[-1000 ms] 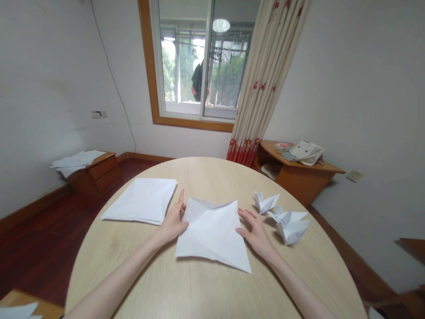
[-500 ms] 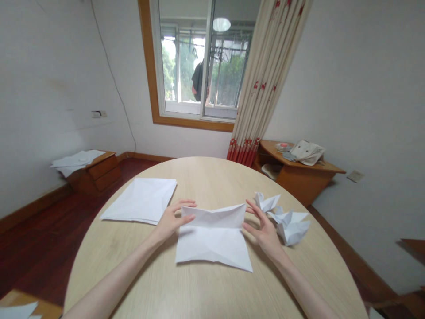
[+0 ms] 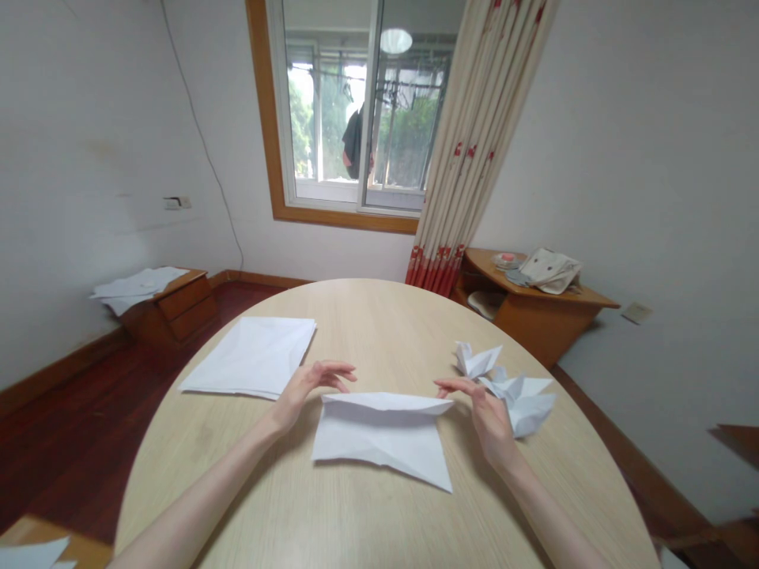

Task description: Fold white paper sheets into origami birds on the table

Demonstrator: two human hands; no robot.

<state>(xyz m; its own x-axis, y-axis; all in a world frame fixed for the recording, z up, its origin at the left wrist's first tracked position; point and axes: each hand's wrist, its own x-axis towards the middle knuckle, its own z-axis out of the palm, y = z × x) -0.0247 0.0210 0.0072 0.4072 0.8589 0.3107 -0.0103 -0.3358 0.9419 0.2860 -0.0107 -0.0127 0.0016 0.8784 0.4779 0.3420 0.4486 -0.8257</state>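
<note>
In front of me a creased sheet of white paper [image 3: 379, 442] lies on the round table, its far part folded up and leaning toward me. At the sheet's far left corner is my left hand [image 3: 308, 386], open, with the fingers stretched out just beyond the fold. My right hand [image 3: 489, 415] is open at the far right corner, fingers reaching inward behind the edge. Both thumbs are mostly hidden. Whether any fingertip touches the paper I cannot tell. Just past my right hand sit several folded white paper shapes [image 3: 527, 407].
A stack of white paper sheets [image 3: 252, 356] lies at the left of the pale wooden table [image 3: 368, 308]. Beyond it stand a low drawer cabinet [image 3: 186, 304] with papers and a corner cabinet [image 3: 534, 316] holding a cloth bag [image 3: 551, 270]. A curtain [image 3: 468, 158] hangs beside the window.
The raised far part of the sheet has tipped down toward me. My left fingers have come off its left edge, and my right hand has shifted slightly right and nearer.
</note>
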